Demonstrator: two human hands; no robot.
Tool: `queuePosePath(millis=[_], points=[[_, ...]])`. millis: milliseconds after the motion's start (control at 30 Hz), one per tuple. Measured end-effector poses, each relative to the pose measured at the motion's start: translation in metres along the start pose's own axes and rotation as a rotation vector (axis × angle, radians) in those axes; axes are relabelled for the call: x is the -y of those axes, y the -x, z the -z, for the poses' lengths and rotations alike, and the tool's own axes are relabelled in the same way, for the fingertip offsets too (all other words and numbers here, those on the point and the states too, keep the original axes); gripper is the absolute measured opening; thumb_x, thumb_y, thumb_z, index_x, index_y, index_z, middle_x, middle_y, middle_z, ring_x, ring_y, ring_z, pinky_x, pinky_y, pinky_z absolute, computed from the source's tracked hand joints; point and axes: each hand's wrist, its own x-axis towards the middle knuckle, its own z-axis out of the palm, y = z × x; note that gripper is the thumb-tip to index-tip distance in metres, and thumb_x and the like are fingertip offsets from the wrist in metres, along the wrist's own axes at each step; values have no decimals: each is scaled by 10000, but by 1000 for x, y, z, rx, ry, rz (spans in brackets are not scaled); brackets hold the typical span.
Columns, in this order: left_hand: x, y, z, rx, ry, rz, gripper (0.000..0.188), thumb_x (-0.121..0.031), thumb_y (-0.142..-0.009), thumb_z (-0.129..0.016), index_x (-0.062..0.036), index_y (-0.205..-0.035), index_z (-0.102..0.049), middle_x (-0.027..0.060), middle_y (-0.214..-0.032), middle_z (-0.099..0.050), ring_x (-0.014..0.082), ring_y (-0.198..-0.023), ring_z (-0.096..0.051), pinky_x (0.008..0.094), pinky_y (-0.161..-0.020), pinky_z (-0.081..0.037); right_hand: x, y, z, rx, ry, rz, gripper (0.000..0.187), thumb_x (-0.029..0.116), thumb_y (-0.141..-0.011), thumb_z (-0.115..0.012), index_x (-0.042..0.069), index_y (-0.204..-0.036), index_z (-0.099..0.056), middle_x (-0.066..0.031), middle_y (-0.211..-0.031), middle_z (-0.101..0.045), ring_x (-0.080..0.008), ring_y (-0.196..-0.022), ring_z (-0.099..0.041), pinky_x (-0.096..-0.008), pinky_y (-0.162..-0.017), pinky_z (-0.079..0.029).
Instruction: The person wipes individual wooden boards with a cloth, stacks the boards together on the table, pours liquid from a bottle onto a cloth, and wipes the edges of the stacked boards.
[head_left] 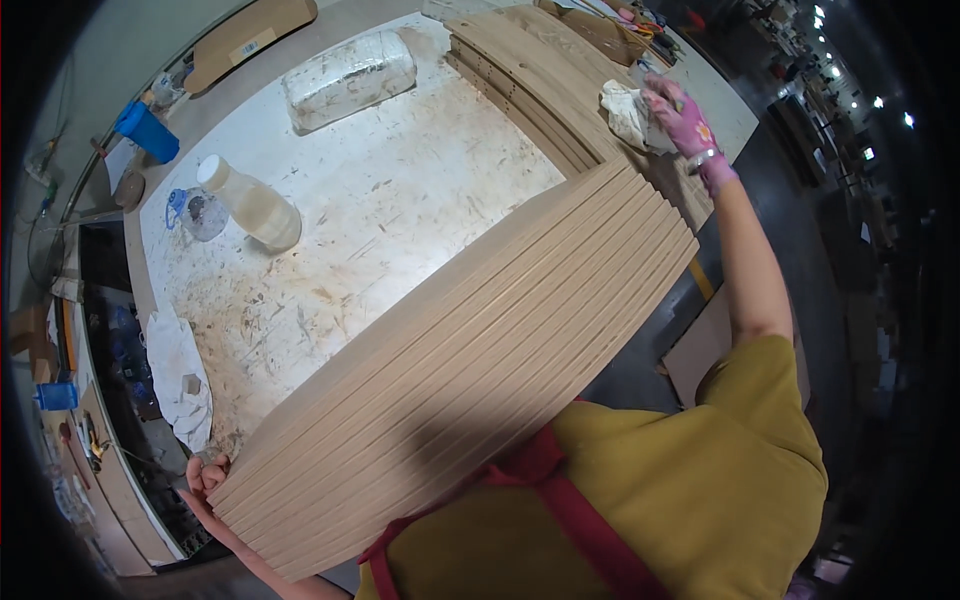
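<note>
A long stack of light brown wood-grain boards (pixel 470 370) slants across the front of the table, its stepped edges toward me. My left hand (pixel 207 478) is at the lower left end of the stack, its bare fingers curled against the corner. Something small and greyish shows by those fingertips, too small to name. At the far right my right hand (pixel 685 120), in a pink glove with a flower pattern, is closed on a crumpled white rag (pixel 626 112). The rag lies over more wood-grain boards (pixel 545 60) stacked at the back right.
The white tabletop (pixel 400 210) is stained and scratched. A bottle of cloudy liquid (pixel 255 205), a clear container with a blue handle (pixel 200 215) and a blue cup (pixel 148 132) stand at left. A wrapped bundle (pixel 350 80) lies farther back; a white cloth (pixel 178 375) hangs over the left edge.
</note>
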Motion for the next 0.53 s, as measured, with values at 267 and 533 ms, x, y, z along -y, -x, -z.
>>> queuePosePath(millis=[267,533], points=[[11,-13,-9,-194,20,62,600,-534,-971,-288,-16,-1176,-509,113,-1043,-596,224,-1036,-531,362,-1015,-334,78,82,-32,399,-1306,-351,665,533,-934,-418,-41,-1262,-495,-130,-1252,-541,-212,-1136,-526,-316,-980,-416],[14,-34,6,-176,125,147,600,-546,-960,-308,-6,-1070,-545,135,-892,-622,229,-834,-580,355,-818,-456,118,69,-46,390,-1597,-518,654,487,-939,-454,-48,-1316,-449,-104,-1267,-550,-201,-1107,-555,-295,-959,-435]])
